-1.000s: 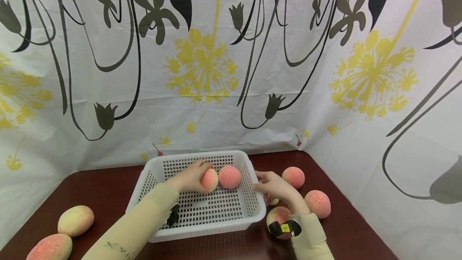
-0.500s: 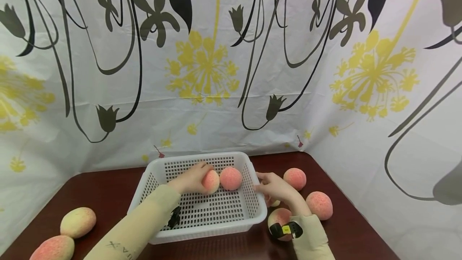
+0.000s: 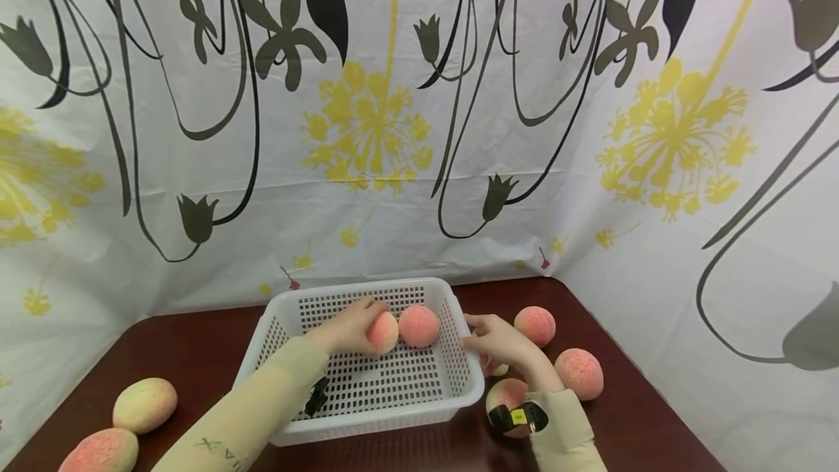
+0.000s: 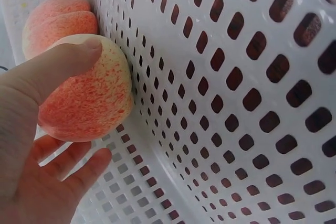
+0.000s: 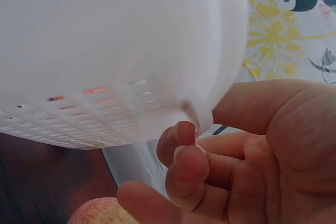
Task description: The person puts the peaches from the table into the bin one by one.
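A white plastic basket point(image 3: 376, 417) with slotted walls stands on the table. Inside it, my left hand point(image 3: 346, 328) holds a pink and yellow peach point(image 4: 89, 98), thumb on top and fingers beneath. Another peach point(image 3: 419, 326) lies right beside the held one, against its right side. My right hand point(image 3: 501, 341) grips the basket's right rim; in the right wrist view its curled fingertips point(image 5: 190, 163) press against the rim from outside. Part of a peach point(image 5: 100, 213) shows below that hand.
On the dark red table point(image 3: 190, 341), two peaches, one pale point(image 3: 145, 405) and one pinker point(image 3: 101, 450), lie at left. Several more lie around my right forearm, including one behind point(image 3: 534, 326) and one to its right point(image 3: 580, 374). A flower-patterned cloth point(image 3: 373, 239) hangs behind.
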The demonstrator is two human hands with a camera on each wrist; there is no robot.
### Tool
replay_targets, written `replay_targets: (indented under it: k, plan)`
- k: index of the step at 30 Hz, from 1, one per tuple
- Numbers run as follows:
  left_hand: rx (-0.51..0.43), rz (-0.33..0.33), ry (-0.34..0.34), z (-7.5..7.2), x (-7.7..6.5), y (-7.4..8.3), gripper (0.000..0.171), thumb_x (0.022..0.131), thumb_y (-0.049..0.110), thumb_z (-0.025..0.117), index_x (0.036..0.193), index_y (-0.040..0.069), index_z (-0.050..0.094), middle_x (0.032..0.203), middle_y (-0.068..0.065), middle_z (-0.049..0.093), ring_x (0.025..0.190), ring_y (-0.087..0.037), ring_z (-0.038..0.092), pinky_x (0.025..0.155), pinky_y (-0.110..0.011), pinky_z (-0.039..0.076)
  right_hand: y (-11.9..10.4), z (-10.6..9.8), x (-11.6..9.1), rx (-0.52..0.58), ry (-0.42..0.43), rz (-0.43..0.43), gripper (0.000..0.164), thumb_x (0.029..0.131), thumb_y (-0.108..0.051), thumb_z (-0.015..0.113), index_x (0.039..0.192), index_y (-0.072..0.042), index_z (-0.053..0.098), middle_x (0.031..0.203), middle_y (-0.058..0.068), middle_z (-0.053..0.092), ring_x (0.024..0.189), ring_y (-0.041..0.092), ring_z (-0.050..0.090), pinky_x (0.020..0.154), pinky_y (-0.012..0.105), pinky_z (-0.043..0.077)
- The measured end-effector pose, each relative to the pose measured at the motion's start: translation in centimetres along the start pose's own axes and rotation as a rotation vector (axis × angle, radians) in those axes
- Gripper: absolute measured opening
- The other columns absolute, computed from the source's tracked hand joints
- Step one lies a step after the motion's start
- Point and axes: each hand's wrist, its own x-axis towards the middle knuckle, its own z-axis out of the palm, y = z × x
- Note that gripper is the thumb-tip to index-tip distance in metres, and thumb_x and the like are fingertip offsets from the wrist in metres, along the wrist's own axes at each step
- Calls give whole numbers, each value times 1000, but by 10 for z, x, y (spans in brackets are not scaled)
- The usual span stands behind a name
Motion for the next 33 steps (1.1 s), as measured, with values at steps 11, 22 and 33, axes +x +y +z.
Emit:
replay_targets:
  k: [11,22,33]
  plan:
    - [40,-14,-32,-25,-23,1,93,71,27,87,150,16,38,141,-12,41,125,-31,45,96,-50,43,1,4,2,-1,-17,11,58,93,-13,61,144,3,41,77,10,62,50,16,48,47,37,53]
    - [91,-35,118,-120,-109,-43,70,83,30,77,142,5,47,141,-26,37,124,-46,41,93,-61,41,-1,6,-7,-20,15,35,48,95,-10,57,139,6,45,62,9,60,37,14,44,39,32,47]
    - [190,-175,54,-153,-197,-115,50,75,31,80,113,1,66,114,-26,56,105,-48,53,81,-56,45,-10,2,-17,-43,4,72,52,94,-9,58,140,8,42,64,7,53,41,14,37,40,31,46]
